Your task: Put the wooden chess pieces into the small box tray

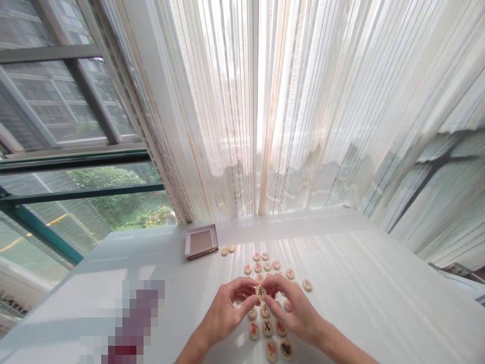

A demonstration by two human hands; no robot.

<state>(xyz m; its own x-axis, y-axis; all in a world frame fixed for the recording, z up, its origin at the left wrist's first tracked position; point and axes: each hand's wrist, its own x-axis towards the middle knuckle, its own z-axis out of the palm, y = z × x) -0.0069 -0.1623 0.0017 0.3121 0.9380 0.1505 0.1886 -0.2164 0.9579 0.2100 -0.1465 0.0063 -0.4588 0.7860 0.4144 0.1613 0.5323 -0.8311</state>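
Between the fingertips of both hands is a round Chinese chess piece [260, 292] with a black character facing me. My left hand [233, 303] pinches it from the left, and my right hand [290, 306] grips its right side. Under and around the hands lie several more wooden pieces with red or black characters, such as a red-marked piece [271, 350] and a black-marked piece [286, 349] closest to me. A black-marked piece [307, 285] lies apart on the right. Some pieces are partly hidden by my hands.
An open shallow box [201, 242] stands at the back left of the white table [341, 263]. Two pieces [228, 250] with no visible marking lie beside it. A blurred-out purple patch [138, 323] covers something at left. Sheer curtains [257, 126] hang behind the table.
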